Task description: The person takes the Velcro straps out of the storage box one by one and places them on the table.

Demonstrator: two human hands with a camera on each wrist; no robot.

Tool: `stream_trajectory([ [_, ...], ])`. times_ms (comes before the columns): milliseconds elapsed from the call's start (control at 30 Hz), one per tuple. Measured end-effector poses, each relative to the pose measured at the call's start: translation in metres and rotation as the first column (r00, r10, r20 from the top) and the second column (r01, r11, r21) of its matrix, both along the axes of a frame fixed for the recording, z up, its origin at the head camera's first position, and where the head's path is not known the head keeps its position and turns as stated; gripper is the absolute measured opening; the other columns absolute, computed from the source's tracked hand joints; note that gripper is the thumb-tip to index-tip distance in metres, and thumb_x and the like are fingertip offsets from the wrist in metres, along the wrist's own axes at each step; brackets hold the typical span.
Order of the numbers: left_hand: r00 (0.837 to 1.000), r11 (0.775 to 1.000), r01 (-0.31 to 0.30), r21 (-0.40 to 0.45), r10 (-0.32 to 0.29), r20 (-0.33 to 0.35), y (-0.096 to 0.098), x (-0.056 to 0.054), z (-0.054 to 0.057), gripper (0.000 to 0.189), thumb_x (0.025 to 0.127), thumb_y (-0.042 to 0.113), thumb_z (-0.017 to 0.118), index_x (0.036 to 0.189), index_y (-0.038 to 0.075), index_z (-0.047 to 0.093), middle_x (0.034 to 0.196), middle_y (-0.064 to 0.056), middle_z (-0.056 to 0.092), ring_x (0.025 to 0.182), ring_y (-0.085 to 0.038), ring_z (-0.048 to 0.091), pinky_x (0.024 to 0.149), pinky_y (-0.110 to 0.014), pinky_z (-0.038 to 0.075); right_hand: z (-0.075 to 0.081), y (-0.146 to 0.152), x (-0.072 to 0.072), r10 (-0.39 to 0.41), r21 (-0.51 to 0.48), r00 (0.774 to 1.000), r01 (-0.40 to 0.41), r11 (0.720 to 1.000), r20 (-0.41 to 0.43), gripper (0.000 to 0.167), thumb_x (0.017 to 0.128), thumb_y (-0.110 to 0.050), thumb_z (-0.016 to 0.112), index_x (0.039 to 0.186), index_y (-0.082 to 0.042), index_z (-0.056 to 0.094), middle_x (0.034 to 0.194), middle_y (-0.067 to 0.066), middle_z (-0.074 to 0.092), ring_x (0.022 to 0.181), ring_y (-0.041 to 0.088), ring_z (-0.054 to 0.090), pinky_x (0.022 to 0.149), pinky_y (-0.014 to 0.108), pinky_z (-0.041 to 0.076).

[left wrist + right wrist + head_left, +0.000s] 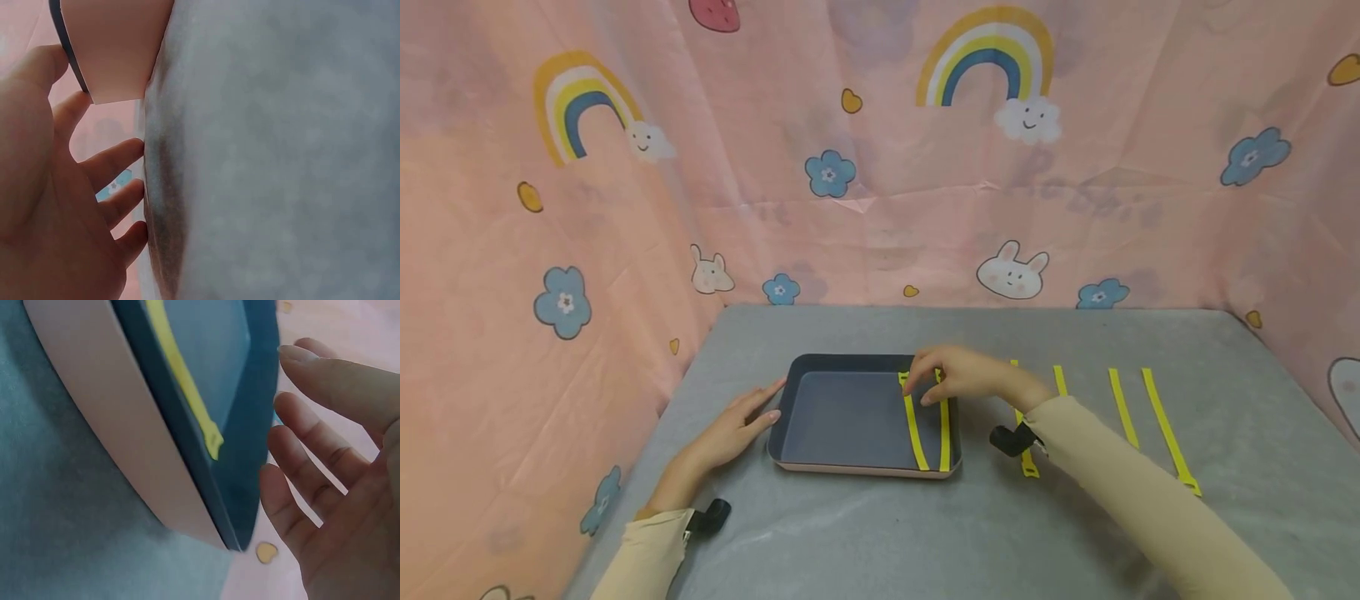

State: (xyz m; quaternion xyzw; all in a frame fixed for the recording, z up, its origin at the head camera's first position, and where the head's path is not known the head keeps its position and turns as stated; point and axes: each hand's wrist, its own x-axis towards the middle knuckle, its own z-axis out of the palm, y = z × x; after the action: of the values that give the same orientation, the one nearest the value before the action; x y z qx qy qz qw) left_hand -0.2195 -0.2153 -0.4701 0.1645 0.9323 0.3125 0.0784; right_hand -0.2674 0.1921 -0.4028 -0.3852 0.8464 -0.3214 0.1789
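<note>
A shallow rectangular tray point(850, 417), dark inside and pinkish outside, lies on the grey table. My left hand point(730, 433) touches its left side with thumb and index finger; the other fingers point(115, 162) are spread below the rim in the left wrist view. Inside the tray's right part lie two flat yellow straps: an inner strap point(914, 433), slightly slanted, and an outer strap point(945, 433) along the right wall. My right hand point(962, 375) hovers over the straps' far ends, index fingertip at the inner strap's slotted head. Its thumb point(337, 381) stands apart, and no held strap shows.
Right of the tray, several more yellow straps lie spaced apart on the table, among them a middle strap point(1123, 408) and a far-right strap point(1168, 429). The right forearm point(1135, 483) partly covers some. A pink patterned curtain point(880, 225) hangs behind and beside the table.
</note>
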Motion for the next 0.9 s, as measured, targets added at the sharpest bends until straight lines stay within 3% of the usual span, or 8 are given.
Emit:
stream_trajectory([
  [300, 1.0, 1.0, -0.009, -0.014, 0.009, 0.007, 0.001, -0.001, -0.001, 0.059, 0.102, 0.047, 0.048, 0.157, 0.037, 0.026, 0.159, -0.015, 0.036, 0.148, -0.045, 0.026, 0.113, -0.07, 0.024, -0.009, -0.024, -0.001, 0.077, 0.125, 0.993, -0.089, 0.988, 0.092, 0.025, 0.085, -0.002, 0.074, 0.102, -0.02, 0.078, 0.111, -0.005, 0.062, 0.102, 0.022, 0.056, 0.085, 0.032, 0.049],
  [600, 1.0, 1.0, -0.017, -0.013, 0.017, 0.018, 0.002, 0.0, -0.001, 0.06, 0.102, 0.047, 0.048, 0.157, 0.035, 0.027, 0.16, -0.018, 0.034, 0.149, -0.046, 0.025, 0.113, -0.071, 0.023, -0.012, -0.034, 0.002, 0.094, 0.215, 0.992, -0.111, 0.97, 0.084, 0.026, 0.082, 0.0, 0.076, 0.097, -0.021, 0.079, 0.12, -0.001, 0.057, 0.102, 0.019, 0.054, 0.084, 0.028, 0.048],
  [900, 1.0, 1.0, -0.017, -0.004, 0.018, 0.026, 0.0, -0.001, -0.002, 0.059, 0.102, 0.047, 0.048, 0.156, 0.037, 0.027, 0.161, -0.017, 0.033, 0.15, -0.046, 0.023, 0.113, -0.072, 0.022, -0.018, -0.036, 0.001, 0.077, 0.235, 0.995, -0.09, 0.968, 0.066, 0.026, 0.079, 0.002, 0.077, 0.091, -0.021, 0.077, 0.114, -0.002, 0.055, 0.098, 0.019, 0.056, 0.078, 0.027, 0.049],
])
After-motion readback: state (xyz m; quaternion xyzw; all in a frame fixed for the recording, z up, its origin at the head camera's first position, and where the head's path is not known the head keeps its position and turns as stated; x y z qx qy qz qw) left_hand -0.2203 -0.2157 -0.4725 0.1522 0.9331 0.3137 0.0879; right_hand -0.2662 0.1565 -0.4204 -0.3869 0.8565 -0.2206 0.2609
